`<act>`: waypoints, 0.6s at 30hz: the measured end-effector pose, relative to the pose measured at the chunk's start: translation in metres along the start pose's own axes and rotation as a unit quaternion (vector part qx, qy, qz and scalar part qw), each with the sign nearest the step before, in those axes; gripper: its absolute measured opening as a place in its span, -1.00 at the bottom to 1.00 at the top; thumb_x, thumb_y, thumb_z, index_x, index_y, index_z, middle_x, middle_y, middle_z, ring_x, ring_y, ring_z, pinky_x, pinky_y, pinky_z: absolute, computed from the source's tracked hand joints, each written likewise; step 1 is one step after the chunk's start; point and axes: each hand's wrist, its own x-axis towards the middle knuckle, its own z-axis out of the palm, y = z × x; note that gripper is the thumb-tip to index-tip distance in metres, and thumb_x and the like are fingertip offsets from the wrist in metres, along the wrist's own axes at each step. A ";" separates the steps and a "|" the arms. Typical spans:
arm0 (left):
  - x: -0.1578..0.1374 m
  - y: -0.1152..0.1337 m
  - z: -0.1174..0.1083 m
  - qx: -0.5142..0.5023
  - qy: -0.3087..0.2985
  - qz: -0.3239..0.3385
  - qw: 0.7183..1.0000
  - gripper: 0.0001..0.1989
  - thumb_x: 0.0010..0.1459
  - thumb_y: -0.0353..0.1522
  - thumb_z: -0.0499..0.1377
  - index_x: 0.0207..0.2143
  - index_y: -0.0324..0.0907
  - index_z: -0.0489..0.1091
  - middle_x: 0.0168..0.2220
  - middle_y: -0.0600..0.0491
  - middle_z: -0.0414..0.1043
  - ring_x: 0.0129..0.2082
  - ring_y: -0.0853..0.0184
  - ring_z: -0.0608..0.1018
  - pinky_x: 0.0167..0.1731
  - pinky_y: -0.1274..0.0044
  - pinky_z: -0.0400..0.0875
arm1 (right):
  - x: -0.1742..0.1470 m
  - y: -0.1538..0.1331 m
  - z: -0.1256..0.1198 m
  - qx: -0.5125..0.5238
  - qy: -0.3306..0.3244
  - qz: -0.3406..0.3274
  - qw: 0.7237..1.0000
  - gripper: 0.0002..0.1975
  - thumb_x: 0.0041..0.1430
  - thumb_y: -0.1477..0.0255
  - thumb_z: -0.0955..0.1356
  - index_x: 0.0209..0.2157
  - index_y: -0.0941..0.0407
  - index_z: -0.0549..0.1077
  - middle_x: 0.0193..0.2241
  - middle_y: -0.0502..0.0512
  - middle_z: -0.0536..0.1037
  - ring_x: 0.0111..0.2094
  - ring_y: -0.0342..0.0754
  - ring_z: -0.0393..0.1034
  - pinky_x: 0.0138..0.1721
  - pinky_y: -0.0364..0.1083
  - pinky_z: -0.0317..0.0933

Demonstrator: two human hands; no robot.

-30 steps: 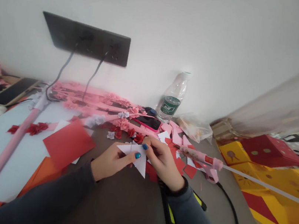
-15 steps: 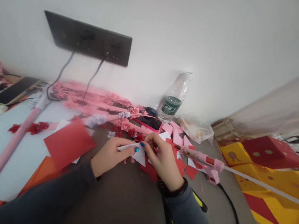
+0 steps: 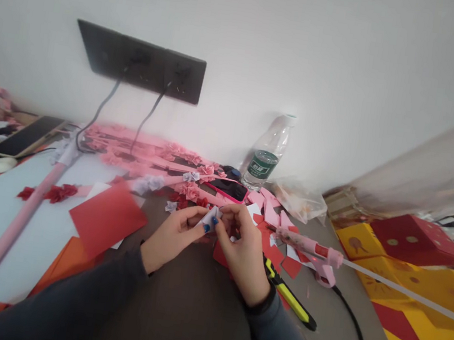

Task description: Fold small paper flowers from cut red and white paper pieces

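A small folded piece of white paper (image 3: 212,216) is pinched between my two hands, above the grey table (image 3: 172,309). My left hand (image 3: 174,235) grips its left side with thumb and fingers. On its right side, my right hand (image 3: 243,246) holds it the same way; some of its fingers are hidden behind the paper. Red paper squares (image 3: 109,218) lie left of my left hand. Close to my right wrist rests a yellow and black cutter (image 3: 291,296). Beyond it is a pink glue gun (image 3: 313,248) with a white glue stick in its back.
Pink stems with paper flowers (image 3: 190,190) lie behind my hands. A water bottle (image 3: 264,164) stands near the wall, beside a phone (image 3: 228,189). Yellow and red boxes (image 3: 417,235) are at the right, and a pink rolled tube (image 3: 15,235) lies at the left.
The white paper has gone from a larger triangle to a smaller, folded shape, held up higher. The cutter by my right wrist shows more now. The view has shifted slightly.
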 end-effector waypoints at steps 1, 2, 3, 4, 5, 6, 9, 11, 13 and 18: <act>0.000 0.000 0.000 -0.015 0.004 -0.006 1.000 -0.72 0.06 -0.32 0.33 -0.15 -0.20 0.52 -0.16 -0.04 0.59 -0.14 0.23 0.59 -0.16 0.47 0.53 | 0.001 0.000 0.000 0.011 -0.004 0.004 1.000 -0.85 0.17 0.57 0.28 -0.22 0.08 0.31 -0.52 -0.10 0.31 -0.52 -0.14 0.24 -0.48 -0.16 0.14; 0.000 0.000 0.000 -0.027 0.009 -0.010 1.000 -0.72 0.06 -0.33 0.34 -0.15 -0.20 0.52 -0.16 -0.03 0.59 -0.14 0.24 0.58 -0.16 0.47 0.53 | 0.001 0.001 -0.001 0.022 -0.006 0.009 1.000 -0.84 0.17 0.56 0.28 -0.21 0.08 0.32 -0.50 -0.09 0.33 -0.51 -0.13 0.26 -0.46 -0.15 0.16; 0.001 0.000 -0.001 -0.036 0.014 -0.013 0.999 -0.72 0.05 -0.34 0.34 -0.16 -0.20 0.52 -0.16 -0.03 0.58 -0.14 0.26 0.57 -0.15 0.48 0.52 | 0.001 0.001 -0.001 0.033 -0.007 0.013 0.999 -0.84 0.17 0.56 0.27 -0.20 0.08 0.32 -0.49 -0.07 0.35 -0.49 -0.12 0.28 -0.44 -0.15 0.18; 0.001 0.000 -0.001 -0.043 0.018 -0.015 0.999 -0.72 0.04 -0.35 0.34 -0.16 -0.20 0.51 -0.16 -0.03 0.58 -0.14 0.26 0.57 -0.15 0.48 0.51 | 0.001 0.001 -0.001 0.041 -0.008 0.017 0.999 -0.83 0.18 0.56 0.27 -0.19 0.08 0.33 -0.47 -0.06 0.36 -0.47 -0.11 0.29 -0.42 -0.14 0.20; 0.002 0.000 -0.001 -0.046 0.021 -0.017 0.999 -0.72 0.03 -0.36 0.34 -0.16 -0.20 0.51 -0.16 -0.03 0.58 -0.13 0.26 0.56 -0.15 0.48 0.50 | 0.001 0.002 -0.001 0.046 -0.008 0.019 0.999 -0.83 0.18 0.56 0.26 -0.19 0.08 0.33 -0.46 -0.05 0.37 -0.45 -0.10 0.30 -0.41 -0.13 0.21; 0.002 0.000 -0.001 -0.049 0.022 -0.019 0.998 -0.72 0.03 -0.37 0.34 -0.15 -0.20 0.51 -0.16 -0.03 0.58 -0.12 0.25 0.56 -0.14 0.47 0.49 | 0.001 0.002 -0.002 0.049 -0.010 0.018 0.999 -0.83 0.18 0.56 0.26 -0.19 0.07 0.33 -0.45 -0.04 0.37 -0.44 -0.09 0.31 -0.40 -0.12 0.23; 0.003 -0.001 -0.002 -0.051 0.014 -0.007 0.999 -0.69 0.03 -0.37 0.33 -0.12 -0.20 0.50 -0.14 -0.04 0.58 -0.08 0.21 0.55 -0.10 0.44 0.46 | 0.000 0.002 -0.004 0.040 -0.022 -0.001 0.999 -0.83 0.18 0.57 0.26 -0.19 0.07 0.34 -0.40 -0.01 0.39 -0.40 -0.08 0.33 -0.36 -0.11 0.25; 0.003 -0.003 -0.003 -0.027 0.009 0.011 1.000 -0.69 0.04 -0.37 0.32 -0.11 -0.21 0.51 -0.14 -0.04 0.58 -0.11 0.20 0.56 -0.10 0.44 0.43 | 0.000 0.002 -0.004 0.019 -0.022 -0.019 0.999 -0.80 0.15 0.59 0.26 -0.19 0.07 0.33 -0.39 -0.01 0.39 -0.40 -0.09 0.33 -0.35 -0.12 0.25; 0.004 -0.005 -0.005 0.014 0.010 0.019 1.000 -0.72 0.08 -0.35 0.30 -0.12 -0.23 0.52 -0.17 -0.05 0.59 -0.19 0.22 0.57 -0.16 0.46 0.41 | 0.000 0.002 -0.004 -0.010 -0.014 -0.031 0.999 -0.77 0.12 0.62 0.25 -0.20 0.07 0.33 -0.41 -0.04 0.37 -0.42 -0.10 0.31 -0.37 -0.13 0.23; 0.005 -0.008 -0.007 0.036 0.010 0.027 0.999 -0.74 0.14 -0.35 0.25 -0.10 -0.21 0.54 -0.14 -0.05 0.61 -0.17 0.22 0.58 -0.17 0.48 0.38 | 0.001 0.002 -0.002 -0.062 0.017 -0.049 0.997 -0.80 0.10 0.65 0.26 -0.28 0.07 0.31 -0.41 -0.03 0.38 -0.42 -0.10 0.31 -0.37 -0.14 0.23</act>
